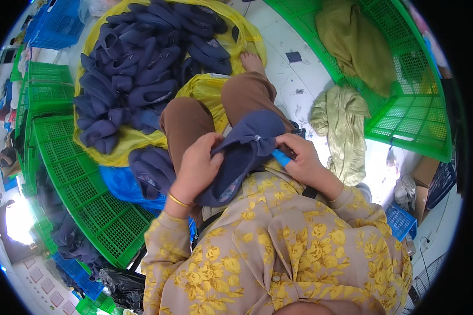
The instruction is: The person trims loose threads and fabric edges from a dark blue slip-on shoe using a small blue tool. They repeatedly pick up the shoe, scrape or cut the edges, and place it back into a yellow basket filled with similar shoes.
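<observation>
On my lap lies a navy fabric slipper (235, 163) with a bow and a small shiny ornament across its upper. My left hand (198, 164) pinches one side of it, thumb on the cloth near the bow. At the other side, my right hand (306, 160) has its fingers closed on the slipper's edge by the bow; blue tape (281, 157) wraps one finger. Whether the right fingers also hold something small is hidden. More navy slippers (150, 170) lie beside my left forearm, and a big heap of slippers (142, 63) fills the yellow sheet (255, 39) ahead.
A tall green crate (89, 184) stands close on my left, with blue plastic (122, 185) beside it. Another green crate (404, 123), holding olive cloth (355, 44), is at far right. Pale green fabric (341, 131) hangs from it to the floor. A blue basket (401, 221) sits lower right.
</observation>
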A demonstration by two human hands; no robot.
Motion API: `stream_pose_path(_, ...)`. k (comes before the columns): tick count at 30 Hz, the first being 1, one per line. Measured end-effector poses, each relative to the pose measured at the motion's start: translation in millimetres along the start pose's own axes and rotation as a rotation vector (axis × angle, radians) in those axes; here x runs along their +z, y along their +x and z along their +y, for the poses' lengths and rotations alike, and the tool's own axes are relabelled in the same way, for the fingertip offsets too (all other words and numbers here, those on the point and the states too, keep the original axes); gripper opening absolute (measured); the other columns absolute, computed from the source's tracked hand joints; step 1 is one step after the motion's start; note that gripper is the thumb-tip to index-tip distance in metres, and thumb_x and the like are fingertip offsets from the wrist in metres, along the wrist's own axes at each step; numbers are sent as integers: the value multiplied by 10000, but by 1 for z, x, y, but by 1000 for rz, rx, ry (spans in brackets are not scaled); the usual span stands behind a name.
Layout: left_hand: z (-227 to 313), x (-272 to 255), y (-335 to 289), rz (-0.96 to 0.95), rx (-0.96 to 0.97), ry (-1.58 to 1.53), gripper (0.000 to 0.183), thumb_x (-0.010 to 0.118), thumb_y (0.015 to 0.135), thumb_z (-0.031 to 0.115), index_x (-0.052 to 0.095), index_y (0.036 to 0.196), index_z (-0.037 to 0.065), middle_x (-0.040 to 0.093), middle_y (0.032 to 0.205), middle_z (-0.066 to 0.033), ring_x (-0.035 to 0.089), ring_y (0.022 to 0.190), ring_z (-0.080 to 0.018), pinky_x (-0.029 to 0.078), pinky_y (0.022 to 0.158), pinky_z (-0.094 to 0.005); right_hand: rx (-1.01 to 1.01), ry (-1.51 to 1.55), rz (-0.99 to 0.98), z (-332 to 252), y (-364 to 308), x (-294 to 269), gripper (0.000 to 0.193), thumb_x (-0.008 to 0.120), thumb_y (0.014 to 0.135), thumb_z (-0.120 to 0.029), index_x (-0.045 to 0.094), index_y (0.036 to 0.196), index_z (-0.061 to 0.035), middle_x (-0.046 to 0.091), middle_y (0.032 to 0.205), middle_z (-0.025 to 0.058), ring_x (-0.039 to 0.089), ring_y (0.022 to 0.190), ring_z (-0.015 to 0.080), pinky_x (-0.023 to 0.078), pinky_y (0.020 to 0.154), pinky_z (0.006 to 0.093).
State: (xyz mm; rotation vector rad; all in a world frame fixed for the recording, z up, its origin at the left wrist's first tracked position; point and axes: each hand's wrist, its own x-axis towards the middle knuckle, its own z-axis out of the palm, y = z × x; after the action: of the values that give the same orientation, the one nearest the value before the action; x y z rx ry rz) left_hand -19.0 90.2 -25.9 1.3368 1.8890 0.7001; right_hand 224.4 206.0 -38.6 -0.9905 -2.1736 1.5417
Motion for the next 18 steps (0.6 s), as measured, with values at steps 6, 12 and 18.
stream_pose_path(6,21,4,-20,714,-72,0,193,624,808,-22,548,982,13,547,823,-145,575,761,-310,475,702,-368,52,271,14,-30,18,14,108,633,898,-31,622,1005,-40,578,817,-32,459,673,33,380,594,208)
stream_pose_path(12,24,2,-36,900,-53,-65,181,650,872,41,468,871,33,438,699,-67,405,603,-169,375,563,-315,-30,321,-60,-53,27,41,111,629,903,-38,610,1012,-35,554,783,-38,427,657,26,368,585,206)
stream_pose_path(18,13,5,-67,980,-62,-105,205,650,885,36,450,846,48,427,684,-45,387,593,-140,351,541,-293,-55,279,-150,-49,20,57,106,635,899,-46,608,1001,-42,553,765,-28,429,640,35,375,569,219)
